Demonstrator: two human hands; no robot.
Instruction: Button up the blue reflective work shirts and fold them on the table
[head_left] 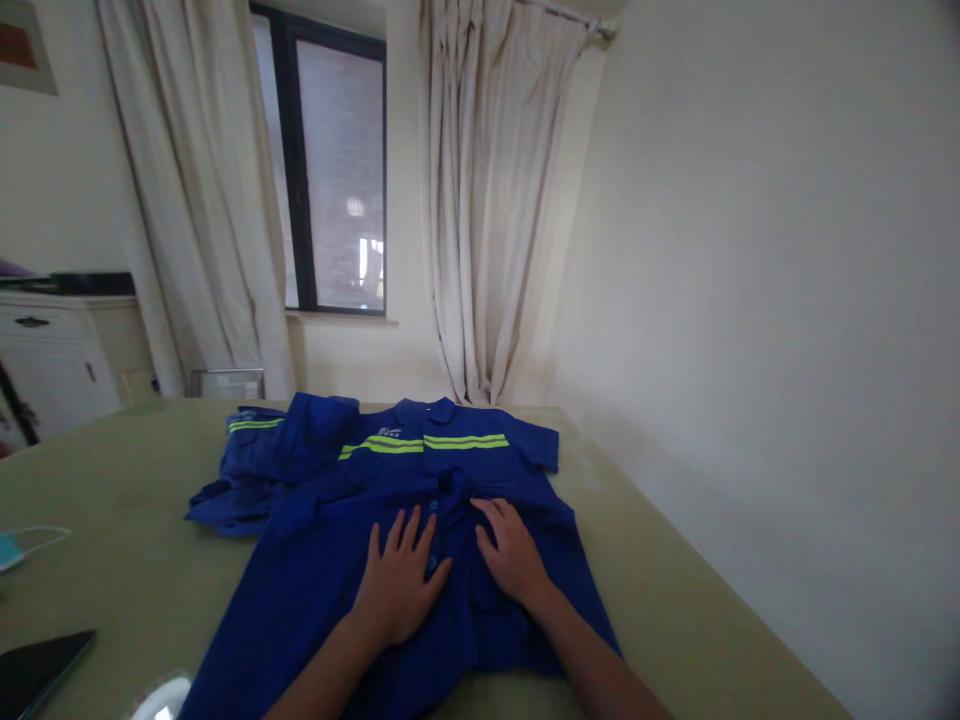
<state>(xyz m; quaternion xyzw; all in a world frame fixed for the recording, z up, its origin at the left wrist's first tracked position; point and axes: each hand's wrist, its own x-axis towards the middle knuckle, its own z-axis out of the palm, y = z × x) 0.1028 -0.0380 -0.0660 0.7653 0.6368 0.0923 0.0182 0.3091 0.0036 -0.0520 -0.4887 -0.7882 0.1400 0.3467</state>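
Left hand (397, 585) and right hand (514, 552) touch shirt (466, 600) (table (652, 580) beyond its edges)

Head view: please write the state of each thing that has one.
Blue shirt with yellow-green stripes: spread, wrinkled
Left hand: on shirt, fingers spread
Right hand: on shirt, fingers bent
Blue cloth pile: rumpled
Beige fabric curtains: drawn apart
White cabinet drawer: shut
Dark-framed window: unclear if shut
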